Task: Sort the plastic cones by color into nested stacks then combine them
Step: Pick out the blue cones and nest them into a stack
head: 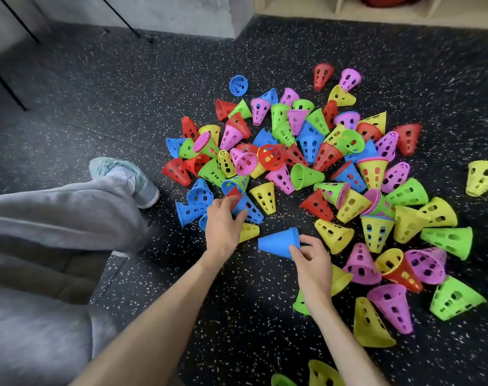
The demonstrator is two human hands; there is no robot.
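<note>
Right hand [311, 259] pinches the blue stack [279, 242] sideways by its rim, ready for nesting, while just left of it the left hand [223, 221] curls its fingers around another blue cone [249, 210].

Bare forearms without sleeves, left hand [223, 227], right hand [311, 259], loose grey sweatpants [56, 218], pale mint-and-white sneaker [128, 176]

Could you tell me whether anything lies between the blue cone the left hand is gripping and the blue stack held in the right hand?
Nothing visible does. The left hand grips a blue perforated plastic cone at the pile's near edge; the right hand holds the nested stack of blue plastic cones. Only bare speckled black floor separates them; a small yellow cone lies just beside that path.
</note>
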